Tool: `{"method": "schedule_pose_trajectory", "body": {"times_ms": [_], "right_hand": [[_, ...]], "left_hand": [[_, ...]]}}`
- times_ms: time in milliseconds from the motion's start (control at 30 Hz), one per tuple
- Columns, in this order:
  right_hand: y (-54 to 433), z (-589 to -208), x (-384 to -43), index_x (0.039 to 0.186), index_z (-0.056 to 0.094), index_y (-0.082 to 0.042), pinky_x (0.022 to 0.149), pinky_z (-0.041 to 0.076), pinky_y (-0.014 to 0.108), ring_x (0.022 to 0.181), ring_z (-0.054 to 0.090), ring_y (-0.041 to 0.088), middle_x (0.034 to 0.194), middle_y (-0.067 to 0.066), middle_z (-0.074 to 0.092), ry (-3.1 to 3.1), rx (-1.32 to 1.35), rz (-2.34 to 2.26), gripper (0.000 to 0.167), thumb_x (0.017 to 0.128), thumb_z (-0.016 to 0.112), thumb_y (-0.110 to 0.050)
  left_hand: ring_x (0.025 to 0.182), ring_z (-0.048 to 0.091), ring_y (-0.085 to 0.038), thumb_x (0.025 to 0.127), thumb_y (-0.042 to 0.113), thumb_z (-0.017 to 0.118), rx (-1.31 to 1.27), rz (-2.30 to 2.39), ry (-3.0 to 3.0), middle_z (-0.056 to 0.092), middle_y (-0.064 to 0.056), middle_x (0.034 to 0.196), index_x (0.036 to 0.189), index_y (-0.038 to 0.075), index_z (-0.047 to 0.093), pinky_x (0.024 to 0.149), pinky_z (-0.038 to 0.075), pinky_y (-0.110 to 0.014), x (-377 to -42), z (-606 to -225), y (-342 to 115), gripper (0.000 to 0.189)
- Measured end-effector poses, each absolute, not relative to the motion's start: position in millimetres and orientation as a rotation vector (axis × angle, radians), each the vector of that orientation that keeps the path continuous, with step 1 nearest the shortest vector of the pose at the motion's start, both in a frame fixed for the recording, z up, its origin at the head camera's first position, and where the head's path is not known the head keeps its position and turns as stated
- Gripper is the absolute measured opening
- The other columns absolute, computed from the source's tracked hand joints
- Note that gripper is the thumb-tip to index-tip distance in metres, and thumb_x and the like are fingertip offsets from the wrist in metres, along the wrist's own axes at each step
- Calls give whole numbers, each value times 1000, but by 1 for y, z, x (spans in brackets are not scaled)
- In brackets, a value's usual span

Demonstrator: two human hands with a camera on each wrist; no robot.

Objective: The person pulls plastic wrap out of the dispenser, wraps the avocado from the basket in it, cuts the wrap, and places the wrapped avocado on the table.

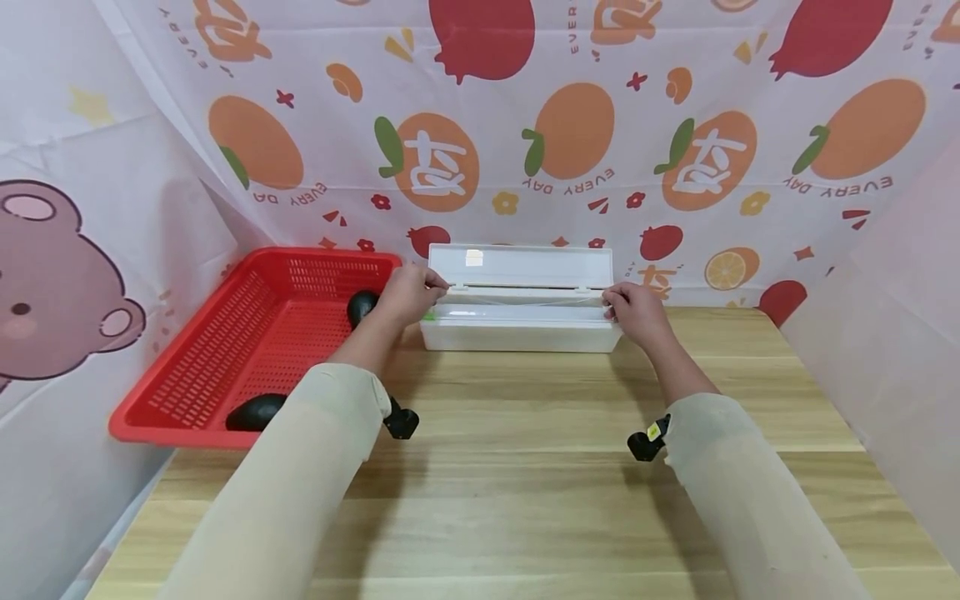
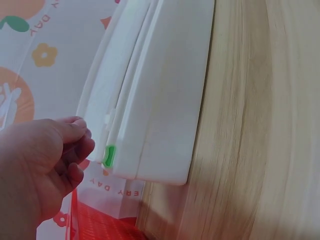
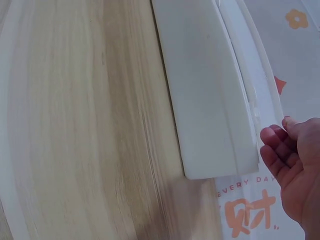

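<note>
A long white cling film dispenser box (image 1: 517, 336) with a green cutter slider (image 2: 109, 156) on its edge lies at the back of the table, its lid (image 1: 525, 265) raised. A thin edge of clear cling film (image 1: 517, 304) sags across the opening between both hands. At the box's left end my left hand (image 1: 410, 293) pinches one corner of that film between thumb and fingertips. My right hand (image 1: 636, 310) pinches the other corner at the right end. In the wrist views the left fingers (image 2: 75, 131) and right fingers (image 3: 277, 145) are curled beside the box ends; the film barely shows.
A red plastic basket (image 1: 180, 371) stands at the left, with a dark, smooth oval item (image 1: 255, 412) near its front and another dark item (image 1: 362, 307) beside my left wrist. A fruit-printed cloth (image 1: 510, 167) hangs behind the wooden table (image 1: 517, 467).
</note>
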State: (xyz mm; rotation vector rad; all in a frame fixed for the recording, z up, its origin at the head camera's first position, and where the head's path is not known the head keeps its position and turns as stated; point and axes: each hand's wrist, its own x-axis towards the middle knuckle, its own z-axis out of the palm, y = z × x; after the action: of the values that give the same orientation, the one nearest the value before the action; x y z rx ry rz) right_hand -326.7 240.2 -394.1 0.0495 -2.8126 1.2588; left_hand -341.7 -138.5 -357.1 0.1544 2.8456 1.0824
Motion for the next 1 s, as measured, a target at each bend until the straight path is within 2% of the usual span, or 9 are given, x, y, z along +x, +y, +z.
{"method": "schedule_pose_trajectory", "body": {"times_ms": [133, 300, 400, 667, 867, 1000], "right_hand": [[242, -394, -327, 116, 66, 0, 73, 55, 18, 83, 66, 10, 104, 16, 68, -2746, -3, 1437, 29, 103, 51, -21], [245, -392, -327, 122, 64, 3, 77, 57, 20, 84, 68, 6, 105, 15, 70, -2688, -63, 1663, 33, 101, 55, -22], [246, -389, -326, 124, 63, 1, 80, 57, 21, 87, 69, 7, 107, 13, 71, -2687, -95, 1740, 36, 100, 57, -25], [248, -382, -325, 124, 63, 1, 85, 55, 23, 95, 71, 12, 120, 19, 67, -2759, -56, 1713, 39, 98, 60, -28], [249, -380, -325, 117, 69, -7, 86, 52, 30, 100, 59, 23, 113, 12, 67, -2930, 30, 1367, 30, 92, 70, -24], [247, -380, -325, 112, 71, -11, 88, 54, 35, 98, 62, 24, 110, 11, 69, -2931, -26, 1301, 22, 94, 68, -22]], "left_hand": [[103, 56, -28, 93, 11, 67, 134, 1153, 2837, 65, -11, 114, 118, 10, 72, 89, 54, -39, -339, -356, -136, 25], [93, 64, -27, 95, 14, 65, 66, 1260, 2788, 66, -11, 112, 120, 12, 71, 84, 56, -35, -337, -357, -135, 25], [91, 66, -26, 96, 16, 64, 36, 1330, 2765, 66, -11, 113, 121, 11, 70, 82, 56, -33, -336, -357, -135, 26], [91, 67, -27, 97, 19, 63, -6, 1398, 2714, 67, -14, 113, 123, 9, 68, 78, 56, -30, -335, -353, -133, 28], [84, 66, -26, 98, 19, 62, -21, 1399, 2704, 67, -15, 112, 123, 9, 67, 76, 53, -29, -334, -351, -132, 28], [83, 66, -26, 98, 19, 61, -4, 1399, 2717, 67, -15, 111, 122, 8, 68, 76, 53, -29, -334, -352, -132, 27]]}}
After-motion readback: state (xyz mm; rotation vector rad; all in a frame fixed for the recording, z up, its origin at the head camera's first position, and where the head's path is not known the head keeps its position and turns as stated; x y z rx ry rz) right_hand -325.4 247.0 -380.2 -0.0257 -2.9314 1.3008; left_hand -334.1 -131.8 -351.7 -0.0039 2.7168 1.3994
